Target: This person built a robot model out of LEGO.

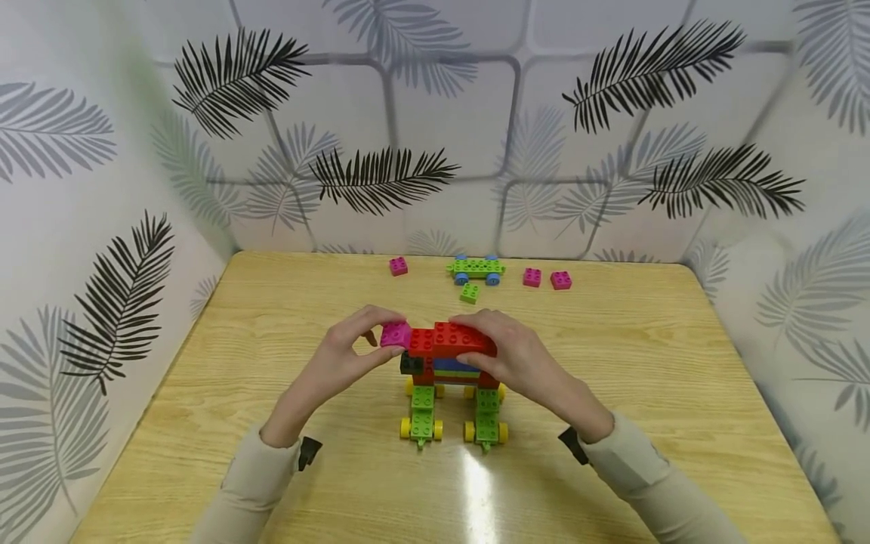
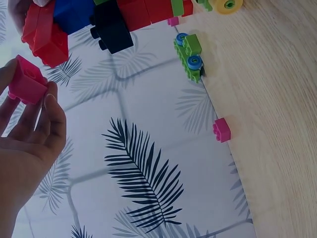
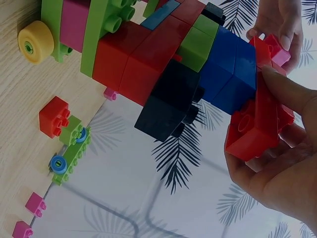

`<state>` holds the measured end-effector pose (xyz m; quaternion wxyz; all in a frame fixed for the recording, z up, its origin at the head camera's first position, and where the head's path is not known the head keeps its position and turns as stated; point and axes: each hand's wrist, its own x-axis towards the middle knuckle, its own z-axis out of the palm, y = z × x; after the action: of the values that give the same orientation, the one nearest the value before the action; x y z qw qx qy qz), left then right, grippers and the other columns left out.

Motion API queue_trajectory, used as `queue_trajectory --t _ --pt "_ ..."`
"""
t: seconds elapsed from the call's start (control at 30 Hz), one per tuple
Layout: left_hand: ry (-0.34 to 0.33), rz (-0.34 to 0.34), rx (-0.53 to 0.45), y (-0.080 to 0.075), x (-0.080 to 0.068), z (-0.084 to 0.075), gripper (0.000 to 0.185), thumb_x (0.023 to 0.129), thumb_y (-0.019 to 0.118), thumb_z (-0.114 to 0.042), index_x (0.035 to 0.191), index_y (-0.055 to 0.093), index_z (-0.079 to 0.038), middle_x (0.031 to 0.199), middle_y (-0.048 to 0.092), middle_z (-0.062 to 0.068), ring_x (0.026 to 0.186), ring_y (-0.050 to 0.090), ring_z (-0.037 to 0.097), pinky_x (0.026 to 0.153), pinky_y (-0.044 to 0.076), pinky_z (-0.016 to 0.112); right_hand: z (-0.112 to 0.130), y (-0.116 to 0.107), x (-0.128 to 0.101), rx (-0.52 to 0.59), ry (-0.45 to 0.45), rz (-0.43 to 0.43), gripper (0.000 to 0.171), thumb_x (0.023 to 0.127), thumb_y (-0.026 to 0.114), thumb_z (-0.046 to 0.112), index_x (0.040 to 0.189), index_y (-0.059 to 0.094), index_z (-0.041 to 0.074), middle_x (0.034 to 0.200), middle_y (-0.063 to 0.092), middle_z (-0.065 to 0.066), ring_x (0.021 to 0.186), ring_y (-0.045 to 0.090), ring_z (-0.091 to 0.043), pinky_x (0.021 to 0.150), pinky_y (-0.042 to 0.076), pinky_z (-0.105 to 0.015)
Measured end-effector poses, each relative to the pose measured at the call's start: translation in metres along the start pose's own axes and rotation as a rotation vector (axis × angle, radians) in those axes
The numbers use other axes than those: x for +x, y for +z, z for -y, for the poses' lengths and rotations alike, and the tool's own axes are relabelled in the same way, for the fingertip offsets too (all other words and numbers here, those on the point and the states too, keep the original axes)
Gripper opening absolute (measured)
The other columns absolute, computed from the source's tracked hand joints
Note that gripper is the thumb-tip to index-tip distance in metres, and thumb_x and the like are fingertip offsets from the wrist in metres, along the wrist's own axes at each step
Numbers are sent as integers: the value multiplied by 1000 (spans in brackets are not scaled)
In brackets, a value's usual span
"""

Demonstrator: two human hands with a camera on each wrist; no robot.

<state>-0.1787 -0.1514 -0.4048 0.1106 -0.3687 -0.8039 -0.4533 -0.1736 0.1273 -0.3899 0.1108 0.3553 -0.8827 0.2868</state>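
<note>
A brick animal-like build stands on two green wheeled bases [image 1: 421, 425] with yellow wheels. Its body has blue bricks [image 3: 225, 67], lime and red layers, and a black brick [image 1: 411, 365] juts out on the left. My left hand [image 1: 343, 347] pinches a pink brick [image 2: 28, 82] between thumb and fingers, beside the build's upper left end. In the left wrist view a gap shows between the pink brick and the red bricks. With thumb and fingers, my right hand [image 1: 519, 351] grips the red brick [image 3: 267, 114] at the top of the build.
Toward the table's back edge sits a green wheeled base [image 1: 476, 267] with blue wheels, a small green brick [image 1: 470, 293] in front of it. One loose pink brick [image 1: 398, 266] lies to its left, two pink bricks [image 1: 532, 277] to its right. A patterned backdrop [image 1: 448, 219] rises behind the table.
</note>
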Motion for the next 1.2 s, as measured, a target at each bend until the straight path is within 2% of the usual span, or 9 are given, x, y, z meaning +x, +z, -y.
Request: queue_trajectory --t 0.13,0.4,0.7,0.93,1.2 --pt "26 21 3 2 1 1 36 84 73 -5 119 65 -11 114 63 2 94 55 11 70 51 34 1 0 0 6 7 5 51 81 79 20 128 60 10 115 66 -6 100 62 -20 85 52 -40" --pt "32 24 41 6 3 1 36 85 73 -5 119 66 -10 115 62 2 98 56 14 72 51 31 0 2 -2 10 21 15 50 83 77 22 128 59 11 115 65 -5 101 61 -19 85 52 -39" --pt "117 28 61 14 6 5 46 81 75 -2 125 63 -8 117 58 6 105 57 20 82 53 35 -2 3 -2 21 20 12 49 84 76 22 129 59 12 116 65 -4 103 61 -19 88 52 -39" --pt "159 15 56 21 3 11 61 74 80 0 130 55 -6 121 56 11 105 55 23 73 53 35 -1 3 -2 26 10 -9 50 82 78 19 128 59 12 116 65 -5 104 61 -21 88 52 -41" --pt "157 -8 53 25 3 13 62 72 80 3 128 56 -5 118 57 12 101 57 23 75 53 30 0 4 -1 37 28 5 50 83 76 21 129 59 12 118 64 -5 105 60 -21 89 51 -42"
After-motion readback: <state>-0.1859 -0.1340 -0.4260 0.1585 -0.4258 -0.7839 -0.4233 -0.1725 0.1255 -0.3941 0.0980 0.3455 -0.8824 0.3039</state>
